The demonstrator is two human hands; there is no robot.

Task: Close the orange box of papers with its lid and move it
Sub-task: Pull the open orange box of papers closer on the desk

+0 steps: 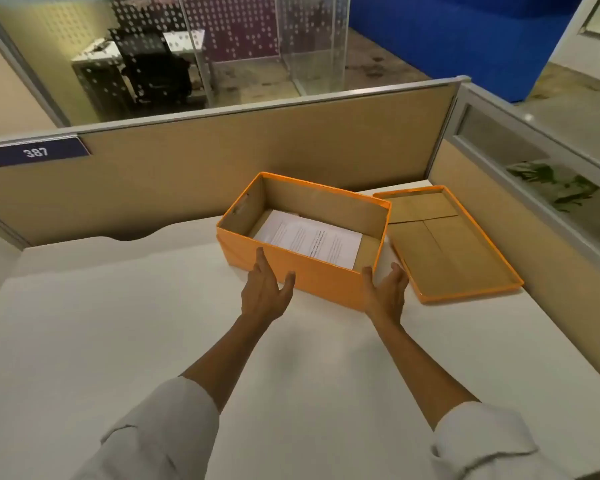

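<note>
Orange card, smooth and matte outside and plain brown inside, makes up the open box (302,237), a rectangular shoebox shape that stands on the white bench (118,323) near its far right corner. A thin stack of white printed papers (309,239) lies flat on the box floor, turned slightly against the walls. The box's long axis runs from far left to near right, skewed to the bench edge, with one long wall turned toward the person.

Its lid (447,244) lies upside down just beside the box on the right, a shallow orange tray with a low rim and a brown inner face crossed by fold seams; its long axis runs from the far partition toward the person, angled to the right.

Both hands reach out from pale rolled sleeves (167,427), fingers spread wide and holding nothing. The left hand (265,289) is at the near long wall, fingertips up by the rim, thumb against the orange face. The right hand (387,292) is at the near right corner, palm turned inward; whether it touches the card I cannot tell.

Tan fabric partitions (257,150) with grey metal caps close the bench at the back and right, one bearing a dark blue plate numbered 387 (35,152). Beyond are glass panels, a black office chair (153,71) and a blue wall.
</note>
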